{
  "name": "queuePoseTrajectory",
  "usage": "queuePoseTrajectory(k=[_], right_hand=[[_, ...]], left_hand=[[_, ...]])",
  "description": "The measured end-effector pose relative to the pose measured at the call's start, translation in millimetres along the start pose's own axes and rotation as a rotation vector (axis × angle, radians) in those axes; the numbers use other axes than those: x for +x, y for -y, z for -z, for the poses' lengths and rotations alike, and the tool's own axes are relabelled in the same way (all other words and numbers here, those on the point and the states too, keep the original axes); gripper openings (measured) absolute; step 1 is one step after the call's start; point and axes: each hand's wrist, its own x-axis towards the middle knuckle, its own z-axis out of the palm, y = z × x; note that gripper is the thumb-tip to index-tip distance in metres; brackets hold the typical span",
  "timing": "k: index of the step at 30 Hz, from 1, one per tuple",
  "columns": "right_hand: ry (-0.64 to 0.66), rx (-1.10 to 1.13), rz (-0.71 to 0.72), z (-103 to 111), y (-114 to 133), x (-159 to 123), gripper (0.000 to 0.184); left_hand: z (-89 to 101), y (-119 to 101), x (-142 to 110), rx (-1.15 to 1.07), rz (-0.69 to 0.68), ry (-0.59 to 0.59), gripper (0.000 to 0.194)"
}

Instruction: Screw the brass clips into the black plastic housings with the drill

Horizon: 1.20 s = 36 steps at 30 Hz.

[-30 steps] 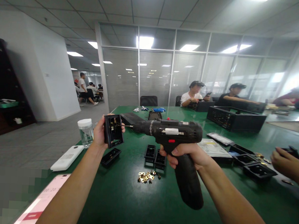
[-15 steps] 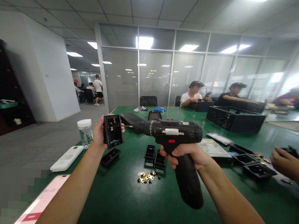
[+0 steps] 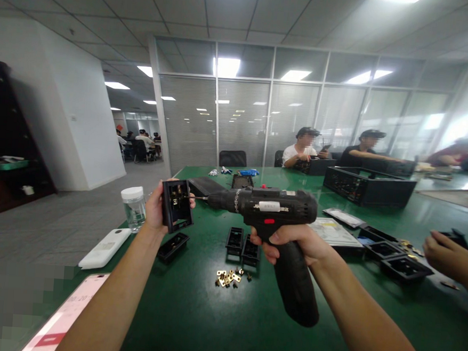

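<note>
My left hand grips a black plastic housing by its edges, its open side turned to the right, with brass parts inside. Wrapped around the handle of a black cordless drill is my right hand. The drill lies level and its thin bit points left into the housing, at or close to the brass parts; exact contact is too small to tell. Below the drill lies a small pile of brass plates and screws. Two black housings stand side by side behind the pile, and another housing rests below my left hand.
On the left are a clear jar, a white power bank and a phone. At right, more black housings lie near another person's hand. A large black case stands farther back, near two seated people.
My hands, the drill and the housing have hardly moved. In the far background, a standing person has gone from view.
</note>
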Motion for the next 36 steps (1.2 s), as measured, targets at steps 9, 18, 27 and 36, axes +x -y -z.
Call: queuePoseTrajectory(k=[9, 18, 27, 36], right_hand=[[-0.035, -0.001, -0.011, -4.7, 3.1, -3.1, 0.025], [-0.035, -0.013, -0.005, -2.4, 1.5, -1.1, 0.025], [-0.078, -0.021, -0.019, -8.0, 6.1, -5.7, 0.024], [-0.075, 0.006, -0.018, -9.9, 7.0, -6.0, 0.026]], left_hand=[[-0.2, -0.6, 0.3, 0.009, 0.004, -0.002, 0.041], [0.0, -0.9, 0.2, 0.024, 0.019, -0.010, 0.040], [0.9, 0.1, 0.5, 0.016, 0.004, 0.016, 0.040], [-0.8, -0.9, 0.1, 0.028, 0.007, 0.006, 0.041]])
